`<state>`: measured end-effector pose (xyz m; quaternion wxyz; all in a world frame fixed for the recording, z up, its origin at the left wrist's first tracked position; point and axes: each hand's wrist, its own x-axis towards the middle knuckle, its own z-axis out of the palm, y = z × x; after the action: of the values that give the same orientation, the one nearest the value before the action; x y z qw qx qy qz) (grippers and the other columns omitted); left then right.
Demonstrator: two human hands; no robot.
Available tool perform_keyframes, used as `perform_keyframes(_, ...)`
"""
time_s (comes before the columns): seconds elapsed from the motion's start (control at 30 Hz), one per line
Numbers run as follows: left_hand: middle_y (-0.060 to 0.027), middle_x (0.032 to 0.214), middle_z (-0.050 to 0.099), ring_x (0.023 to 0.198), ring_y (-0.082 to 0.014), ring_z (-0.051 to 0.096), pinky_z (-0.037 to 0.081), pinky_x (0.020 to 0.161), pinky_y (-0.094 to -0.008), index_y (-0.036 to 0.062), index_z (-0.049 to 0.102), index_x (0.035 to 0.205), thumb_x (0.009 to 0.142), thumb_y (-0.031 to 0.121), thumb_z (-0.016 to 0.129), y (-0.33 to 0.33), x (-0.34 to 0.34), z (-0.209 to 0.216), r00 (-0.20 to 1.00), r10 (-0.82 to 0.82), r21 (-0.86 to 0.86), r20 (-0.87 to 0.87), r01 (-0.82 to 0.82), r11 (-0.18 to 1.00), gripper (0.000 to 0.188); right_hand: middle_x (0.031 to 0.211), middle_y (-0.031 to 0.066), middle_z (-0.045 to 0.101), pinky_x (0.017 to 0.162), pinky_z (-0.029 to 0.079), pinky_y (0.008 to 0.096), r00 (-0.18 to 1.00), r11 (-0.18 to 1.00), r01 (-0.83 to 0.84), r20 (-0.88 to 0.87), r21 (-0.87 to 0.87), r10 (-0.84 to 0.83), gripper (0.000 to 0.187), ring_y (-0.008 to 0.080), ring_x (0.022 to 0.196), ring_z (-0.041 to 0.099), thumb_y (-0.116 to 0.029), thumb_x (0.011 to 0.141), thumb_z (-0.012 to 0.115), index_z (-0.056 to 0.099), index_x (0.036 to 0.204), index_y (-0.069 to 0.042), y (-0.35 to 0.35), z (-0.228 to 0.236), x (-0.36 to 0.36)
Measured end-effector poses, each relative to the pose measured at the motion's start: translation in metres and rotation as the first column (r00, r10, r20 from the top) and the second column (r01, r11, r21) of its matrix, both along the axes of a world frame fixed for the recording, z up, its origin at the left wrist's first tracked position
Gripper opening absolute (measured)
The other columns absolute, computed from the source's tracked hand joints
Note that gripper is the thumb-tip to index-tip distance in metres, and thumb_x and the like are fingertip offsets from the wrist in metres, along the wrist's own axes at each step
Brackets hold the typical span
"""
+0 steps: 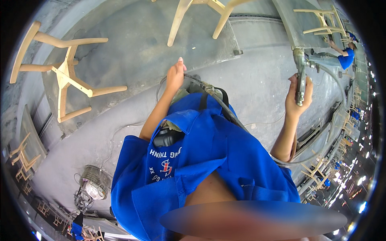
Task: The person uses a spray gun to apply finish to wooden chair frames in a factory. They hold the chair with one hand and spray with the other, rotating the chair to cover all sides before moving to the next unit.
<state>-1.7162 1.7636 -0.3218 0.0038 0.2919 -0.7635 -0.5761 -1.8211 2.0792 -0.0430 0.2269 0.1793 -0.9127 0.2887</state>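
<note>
— Fingers of the right hand (298, 93) are wrapped round a metal air tool (300, 76), right of centre in the frame, thumb on one side and the rest curled behind it. Clamped, I'd say.

— And the other?

— The left hand (175, 75), just above the middle, has its fingers bent together over a grey hose (225, 105); whether it pinches the hose or only rests on it I cannot tell.

— How would that tool handle?

— Steel body, so stiff and fairly heavy for its size, probably smooth enough to slip in a loose grip. The straight barrel is the place to hold, as the hand does now. The hose looks bendy and would drag on the tool.

— What else is around?

— A bare wooden chair (64, 72) lying in the upper left, chair legs (201, 18) at top centre, a fan (94, 185) at lower left, and a person in blue (345, 56) at the upper right.
</note>
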Motion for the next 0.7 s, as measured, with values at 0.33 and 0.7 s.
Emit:
perform_keyframes(0.33,-0.0094,0.059,0.053,0.063,-0.0227,0.054,0.042,0.063,-0.0395,0.0006,0.065,0.074,0.104,0.060,0.029,-0.009,0.034,0.061,0.977,0.201,-0.080,0.078,-0.195,0.978,0.076,0.061,0.0002,0.058,0.044,0.033,0.0232,0.765,0.725,0.341,0.625,-0.598,0.156,0.030,0.0050,0.050,0.048,-0.035,0.098,0.068,0.067,0.095,-0.005,-0.062,-0.166,-0.103)
perform_keyframes(0.7,-0.0045,0.052,0.047,0.054,-0.0170,0.048,0.038,0.056,-0.0349,-0.0010,0.064,0.074,0.108,0.051,0.032,0.031,0.060,0.092,0.929,0.337,-0.214,0.151,-0.302,0.929,0.070,0.066,0.0043,0.059,0.042,0.032,0.0276,0.339,0.485,0.583,0.737,-0.652,0.584,0.036,0.0166,0.055,0.060,-0.041,0.099,0.064,0.061,0.093,-0.006,-0.089,-0.268,-0.113)
